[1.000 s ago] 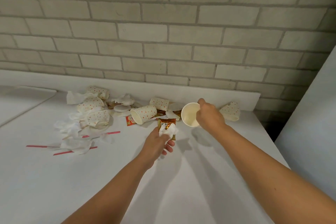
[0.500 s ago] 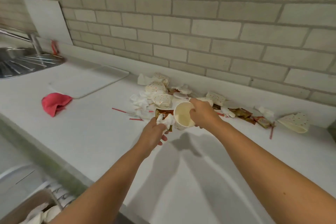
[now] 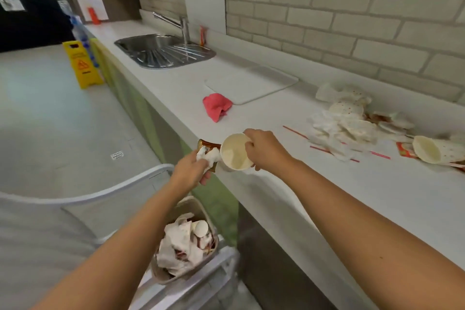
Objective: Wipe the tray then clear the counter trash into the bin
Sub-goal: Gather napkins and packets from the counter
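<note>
Just above the full bin (image 3: 204,211), the left hand (image 3: 190,171) clutches a crumpled napkin (image 3: 207,156) and a brown wrapper (image 3: 209,144). The right hand (image 3: 267,150) grips a paper cup (image 3: 235,153) by its rim. Further right of the bin, more trash (image 3: 348,122) litters the worktop (image 3: 327,199).

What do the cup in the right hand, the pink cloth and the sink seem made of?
Cup: likely paper, matt cream inside, thin rim.
Pink cloth: soft fabric, judging by crumpled folds.
Sink: probably stainless steel, shiny grey, reflective ribbed drainer.
</note>
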`<state>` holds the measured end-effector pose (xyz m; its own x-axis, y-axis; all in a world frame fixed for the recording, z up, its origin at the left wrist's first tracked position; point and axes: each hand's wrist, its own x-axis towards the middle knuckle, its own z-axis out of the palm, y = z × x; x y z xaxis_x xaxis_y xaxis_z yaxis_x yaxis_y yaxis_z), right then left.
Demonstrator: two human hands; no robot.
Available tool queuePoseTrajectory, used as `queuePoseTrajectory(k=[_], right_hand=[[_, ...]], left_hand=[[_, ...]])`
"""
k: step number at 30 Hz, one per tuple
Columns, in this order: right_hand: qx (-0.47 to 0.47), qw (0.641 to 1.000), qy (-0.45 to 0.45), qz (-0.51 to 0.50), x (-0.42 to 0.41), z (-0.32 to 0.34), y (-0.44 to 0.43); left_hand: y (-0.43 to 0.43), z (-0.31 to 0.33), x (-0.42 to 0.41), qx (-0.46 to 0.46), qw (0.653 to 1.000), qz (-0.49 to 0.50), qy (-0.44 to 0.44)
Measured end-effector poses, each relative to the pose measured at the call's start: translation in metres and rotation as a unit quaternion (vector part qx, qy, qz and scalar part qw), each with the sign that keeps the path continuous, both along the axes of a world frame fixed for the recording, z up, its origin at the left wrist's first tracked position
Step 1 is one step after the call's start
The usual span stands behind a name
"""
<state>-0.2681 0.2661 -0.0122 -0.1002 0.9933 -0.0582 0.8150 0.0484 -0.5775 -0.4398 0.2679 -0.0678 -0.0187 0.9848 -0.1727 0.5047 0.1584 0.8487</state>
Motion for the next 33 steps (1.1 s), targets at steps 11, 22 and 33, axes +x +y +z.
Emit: queuePoseTrajectory(k=[11, 22, 33], right_hand=[[-0.131, 0.988, -0.027, 0.076, -0.097, -0.102, 0.026], [-0.213, 0.974, -0.018, 0.080, -0.109, -0.148, 0.032], [-0.194, 0.971, -0.083, 0.109, -0.094, -0.100, 0.035]], left_hand=[[-0.029, -0.123, -0.092, -0.276, 0.946, -0.037, 0.165], [-0.006, -0.124, -0.101, -0.214, 0.942, -0.064, 0.252], [0.032, -0.081, -0.067, -0.105, 0.958, -0.104, 0.247]])
